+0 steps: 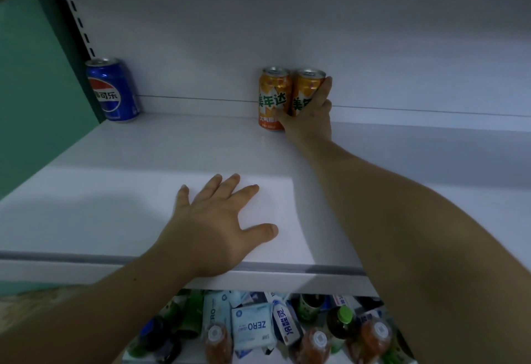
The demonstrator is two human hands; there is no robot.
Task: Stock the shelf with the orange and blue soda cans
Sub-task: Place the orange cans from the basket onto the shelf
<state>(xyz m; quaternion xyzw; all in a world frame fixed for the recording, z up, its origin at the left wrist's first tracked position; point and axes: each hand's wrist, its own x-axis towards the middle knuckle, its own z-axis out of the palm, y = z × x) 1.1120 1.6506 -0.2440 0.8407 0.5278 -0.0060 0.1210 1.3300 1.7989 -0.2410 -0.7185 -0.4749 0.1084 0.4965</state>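
A view from head height looks down onto a white shelf [115,162]. At the back, near the middle, 2 orange soda cans stand upright and touching: the first orange can [273,96] on the left, the second orange can [306,87] beside it. The person's right hand [310,116] reaches in and wraps around the second orange can, thumb in front and fingers along its right side. The left hand [215,225] lies flat, fingers spread, on the shelf's front edge, holding nothing. 1 blue can [113,90] stands upright, well apart, in the far left corner. Below the shelf lies a jumble of bottles and packets [253,326]. The cans look rigid, smooth and probably slippery, and fairly heavy if full. A grip around the mid-body seems safest.
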